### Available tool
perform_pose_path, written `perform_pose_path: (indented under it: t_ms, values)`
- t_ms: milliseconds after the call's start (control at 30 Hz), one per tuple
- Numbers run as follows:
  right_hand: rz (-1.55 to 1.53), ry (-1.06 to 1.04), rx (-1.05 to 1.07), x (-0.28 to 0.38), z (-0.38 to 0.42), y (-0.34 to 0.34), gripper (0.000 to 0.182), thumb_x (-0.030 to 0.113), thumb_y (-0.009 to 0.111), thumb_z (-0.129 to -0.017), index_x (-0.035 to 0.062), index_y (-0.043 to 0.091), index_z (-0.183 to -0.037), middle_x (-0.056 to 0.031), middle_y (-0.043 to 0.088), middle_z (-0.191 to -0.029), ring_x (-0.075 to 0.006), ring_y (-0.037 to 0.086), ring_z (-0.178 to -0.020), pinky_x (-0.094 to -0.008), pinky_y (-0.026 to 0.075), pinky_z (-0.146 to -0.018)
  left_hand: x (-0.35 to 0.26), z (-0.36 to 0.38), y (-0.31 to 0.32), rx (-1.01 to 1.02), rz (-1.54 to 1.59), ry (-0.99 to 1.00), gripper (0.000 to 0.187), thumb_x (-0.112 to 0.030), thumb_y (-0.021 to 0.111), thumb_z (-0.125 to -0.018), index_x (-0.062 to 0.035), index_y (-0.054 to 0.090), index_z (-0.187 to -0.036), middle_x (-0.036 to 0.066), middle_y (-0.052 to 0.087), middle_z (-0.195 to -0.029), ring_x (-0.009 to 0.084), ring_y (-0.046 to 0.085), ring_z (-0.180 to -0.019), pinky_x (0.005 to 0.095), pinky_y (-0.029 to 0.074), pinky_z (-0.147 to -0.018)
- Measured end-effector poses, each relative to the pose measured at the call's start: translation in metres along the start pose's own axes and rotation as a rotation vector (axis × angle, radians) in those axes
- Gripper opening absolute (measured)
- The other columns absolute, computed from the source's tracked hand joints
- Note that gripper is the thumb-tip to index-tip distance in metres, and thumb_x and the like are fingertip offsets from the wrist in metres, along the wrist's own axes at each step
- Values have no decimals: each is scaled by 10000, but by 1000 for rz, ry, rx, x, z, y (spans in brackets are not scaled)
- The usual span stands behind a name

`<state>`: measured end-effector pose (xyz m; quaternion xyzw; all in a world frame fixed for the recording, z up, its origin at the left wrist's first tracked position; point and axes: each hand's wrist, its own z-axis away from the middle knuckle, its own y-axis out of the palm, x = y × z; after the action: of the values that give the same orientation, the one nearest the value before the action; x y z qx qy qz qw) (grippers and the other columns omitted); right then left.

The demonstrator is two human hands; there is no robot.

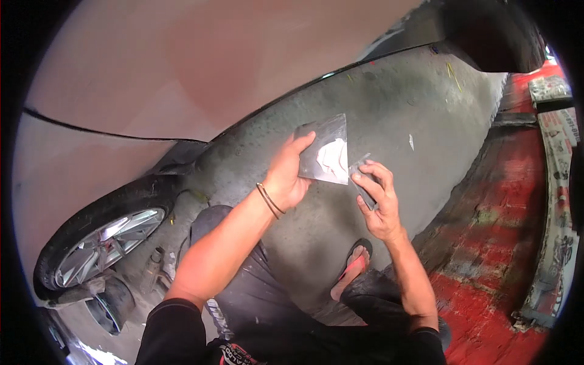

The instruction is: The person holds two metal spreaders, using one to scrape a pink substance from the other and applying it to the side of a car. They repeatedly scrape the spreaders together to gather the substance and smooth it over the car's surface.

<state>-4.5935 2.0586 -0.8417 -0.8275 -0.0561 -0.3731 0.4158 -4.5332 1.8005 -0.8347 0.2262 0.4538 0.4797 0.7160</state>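
My left hand [289, 170] grips a flat grey plate [325, 131] by its left side, the thumb lying on top. A bright white patch of paste [332, 157] sits on the plate's lower right part. Just right of the plate, my right hand [380, 204] pinches a small dark flat spreader [364, 179] between thumb and fingers. The spreader's upper end is close to the plate's right edge; whether they touch is unclear. Both hands are held above the grey floor.
A car body panel [201, 67] with a reddish patch fills the upper left. Below it are a wheel [109, 243] and a dark round container [115, 304]. My sandalled foot [353, 271] rests on the floor [426, 140]. Red-painted ground [486, 261] and a long printed board [556, 213] lie right.
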Motion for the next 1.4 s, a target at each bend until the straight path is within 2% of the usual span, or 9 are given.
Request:
perform_pose_path:
  t_ms: [267, 400, 533, 667, 700, 733, 933, 1133, 1400]
  values:
    - [421, -338, 483, 68, -71, -74, 582, 207, 760, -809, 245, 778, -1390, -27, 695, -1388, -334, 582, -1393, -562, 457, -1125, -6, -11, -15, 115, -470, 47, 412, -172, 674, -1102, -10, 618, -1476, 127, 737, -1327, 211, 753, -1157, 370, 647, -987]
    - [451, -425, 579, 82, -85, -56, 549, 238, 737, -845, 269, 748, -1393, 1, 689, -1380, -294, 590, -1386, -576, 454, -1136, -8, -9, -20, 142, -657, 58, 458, -188, 680, -1100, -15, 613, -1518, 124, 739, -1335, 201, 732, -1164, 360, 615, -991]
    - [385, -363, 680, 76, -80, -32, 662, 166, 696, -737, 280, 749, -1387, 4, 672, -1352, -289, 591, -1375, -579, 450, -1141, -21, 16, -29, 82, -742, 224, 536, -234, 692, -1089, 30, 599, -1545, 183, 735, -1401, 244, 668, -1295, 395, 522, -1122]
    - [464, -368, 677, 72, -88, -47, 718, 140, 812, -716, 271, 704, -1414, 6, 660, -1388, -285, 563, -1412, -574, 458, -1150, -63, 36, -53, -28, -566, 86, 795, -281, 701, -1087, 79, 355, -1706, 261, 565, -1631, 307, 597, -1455, 385, 478, -1199]
    - [425, -357, 585, 66, -91, -49, 701, 111, 785, -709, 246, 736, -1396, -28, 664, -1401, -327, 579, -1392, -569, 461, -1140, -69, 42, -59, -144, -688, 44, 927, -324, 710, -1084, 85, 213, -1751, 293, 464, -1716, 351, 533, -1533, 383, 421, -1261]
    - [379, -370, 432, 65, -99, -47, 695, 97, 767, -703, 233, 749, -1384, -43, 665, -1403, -343, 586, -1383, -566, 461, -1139, -66, 48, -55, -233, -813, 43, 904, -369, 719, -1080, 79, 287, -1735, 294, 433, -1743, 351, 466, -1593, 391, 365, -1306]
    - [236, -494, -353, 84, -177, -8, 741, 16, 626, -616, 112, 800, -1329, -117, 685, -1360, -409, 613, -1344, -524, 467, -1143, -24, 37, -87, 321, -1498, -60, 528, -302, 662, -1111, -13, 612, -1550, 203, 707, -1496, 294, 641, -1381, 401, 467, -1212]
    - [258, -660, -588, 103, -246, 29, 745, -15, 628, -613, 118, 803, -1325, -83, 678, -1359, -380, 611, -1349, -517, 448, -1158, -26, 45, -67, 372, -1660, -77, 486, -293, 683, -1071, -31, 659, -1480, 255, 764, -1327, 409, 719, -1255, 489, 544, -1079]
    - [355, -671, -579, 88, -258, 51, 844, -145, 606, -608, 119, 784, -1390, -73, 653, -1403, -374, 581, -1408, -528, 491, -1210, -37, 65, -60, 360, -1825, -43, 397, -281, 640, -1054, -56, 694, -1376, 288, 774, -1192, 470, 736, -1141, 545, 567, -997]
